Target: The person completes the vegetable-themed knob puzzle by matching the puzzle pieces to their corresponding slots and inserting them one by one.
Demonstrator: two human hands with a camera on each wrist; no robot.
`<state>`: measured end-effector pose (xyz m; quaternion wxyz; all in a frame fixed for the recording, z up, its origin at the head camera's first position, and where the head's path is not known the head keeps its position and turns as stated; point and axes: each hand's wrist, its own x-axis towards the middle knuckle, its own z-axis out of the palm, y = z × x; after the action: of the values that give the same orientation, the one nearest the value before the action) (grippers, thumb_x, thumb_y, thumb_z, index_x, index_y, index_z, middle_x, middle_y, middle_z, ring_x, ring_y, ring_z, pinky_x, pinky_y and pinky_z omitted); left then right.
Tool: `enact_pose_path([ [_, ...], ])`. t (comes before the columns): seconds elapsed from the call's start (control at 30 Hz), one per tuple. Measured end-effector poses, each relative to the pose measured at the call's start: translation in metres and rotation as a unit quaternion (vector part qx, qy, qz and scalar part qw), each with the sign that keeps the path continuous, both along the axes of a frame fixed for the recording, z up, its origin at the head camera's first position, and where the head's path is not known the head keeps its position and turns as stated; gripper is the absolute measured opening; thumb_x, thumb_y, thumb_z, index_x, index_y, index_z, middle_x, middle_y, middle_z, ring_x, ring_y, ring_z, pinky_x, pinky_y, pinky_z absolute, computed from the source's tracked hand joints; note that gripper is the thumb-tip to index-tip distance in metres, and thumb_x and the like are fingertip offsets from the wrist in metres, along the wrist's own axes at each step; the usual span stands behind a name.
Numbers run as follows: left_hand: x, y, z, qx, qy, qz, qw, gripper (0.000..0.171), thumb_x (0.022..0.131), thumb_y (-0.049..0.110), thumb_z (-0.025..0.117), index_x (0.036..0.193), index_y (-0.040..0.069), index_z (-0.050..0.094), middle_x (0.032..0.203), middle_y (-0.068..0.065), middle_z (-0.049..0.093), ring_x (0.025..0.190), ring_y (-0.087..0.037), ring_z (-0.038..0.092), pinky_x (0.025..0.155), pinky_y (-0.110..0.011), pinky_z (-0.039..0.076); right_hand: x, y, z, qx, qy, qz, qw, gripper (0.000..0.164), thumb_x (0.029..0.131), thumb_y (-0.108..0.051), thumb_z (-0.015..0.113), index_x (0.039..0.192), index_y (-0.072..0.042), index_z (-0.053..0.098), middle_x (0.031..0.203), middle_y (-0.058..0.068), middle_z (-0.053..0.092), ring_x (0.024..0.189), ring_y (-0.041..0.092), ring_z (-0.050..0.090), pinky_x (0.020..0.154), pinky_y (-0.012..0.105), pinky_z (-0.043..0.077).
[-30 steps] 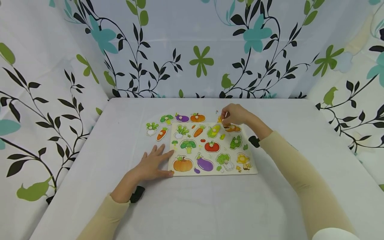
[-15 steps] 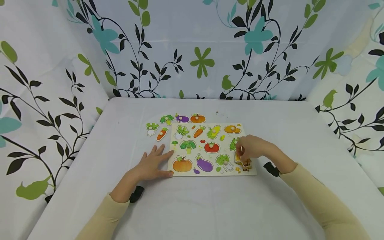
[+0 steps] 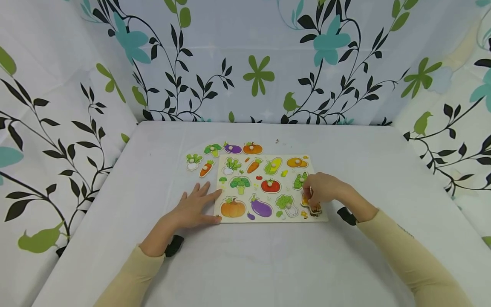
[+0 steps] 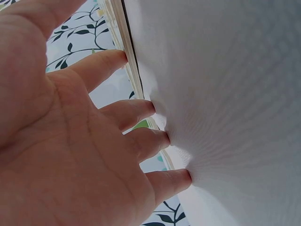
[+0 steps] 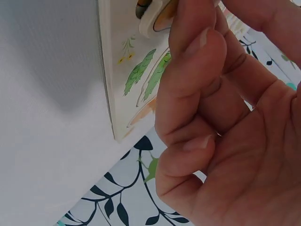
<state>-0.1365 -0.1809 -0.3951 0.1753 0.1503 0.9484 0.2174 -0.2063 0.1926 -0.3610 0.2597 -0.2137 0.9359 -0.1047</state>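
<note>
A wooden vegetable puzzle board (image 3: 285,183) lies flat on the white table. At its lower right, my right hand (image 3: 326,187) pinches a mushroom puzzle piece (image 3: 315,210) over the printed mushroom. The piece's upper part is hidden by the fingers; in the right wrist view only a bit of the mushroom piece (image 5: 162,19) shows, and I cannot tell if it is seated. My left hand (image 3: 195,207) rests spread beside the board's left side, the thumb and index finger touching its edge. In the left wrist view, fingertips (image 4: 181,178) press on the cloth.
Loose knobbed pieces lie behind and left of the board: turnip (image 3: 193,163), carrot (image 3: 206,169), broccoli (image 3: 212,150), eggplant (image 3: 232,149) and pumpkin (image 3: 252,149). A tomato piece (image 3: 270,186) and a potato piece (image 3: 294,162) sit on the board. Patterned curtains (image 3: 258,76) surround the table.
My right hand has carried the mushroom piece from the board's far right corner down to its lower right, then stayed almost still there. My left hand has kept its place.
</note>
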Motion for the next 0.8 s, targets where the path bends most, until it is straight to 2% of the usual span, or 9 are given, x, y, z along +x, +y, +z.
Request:
enact_pose_path([
  [0.5,0.0,-0.001,0.001,-0.004,-0.007,0.004,1.0,0.084,0.083,0.046,0.074,0.152,0.015,0.037,0.161,-0.026,0.014,0.147,-0.052,0.003,0.11,-0.075,0.005,0.003,-0.001,-0.003,-0.003,-0.01,0.009,1.0,0.016,0.078,-0.012,0.079,0.078,-0.013,0.063,0.079,0.0,0.061,0.073,0.016,0.052,0.061,0.027,0.042],
  [0.63,0.0,-0.002,0.0,-0.005,-0.009,0.006,0.9999,0.084,0.083,0.046,0.073,0.152,0.016,0.036,0.162,-0.025,0.013,0.147,-0.051,0.002,0.111,-0.074,0.004,0.001,-0.001,0.001,0.012,0.008,0.013,1.0,0.016,0.078,-0.02,0.08,0.078,-0.016,0.065,0.079,-0.001,0.061,0.073,0.016,0.052,0.061,0.027,0.042],
  [0.8,-0.001,-0.002,-0.001,-0.005,-0.009,0.006,0.9999,0.084,0.083,0.047,0.073,0.152,0.017,0.036,0.162,-0.024,0.013,0.148,-0.051,0.002,0.111,-0.074,0.003,-0.009,-0.004,0.012,0.007,0.045,-0.007,0.999,0.018,0.081,-0.028,0.08,0.082,-0.016,0.067,0.08,0.001,0.06,0.073,0.018,0.052,0.06,0.027,0.041],
])
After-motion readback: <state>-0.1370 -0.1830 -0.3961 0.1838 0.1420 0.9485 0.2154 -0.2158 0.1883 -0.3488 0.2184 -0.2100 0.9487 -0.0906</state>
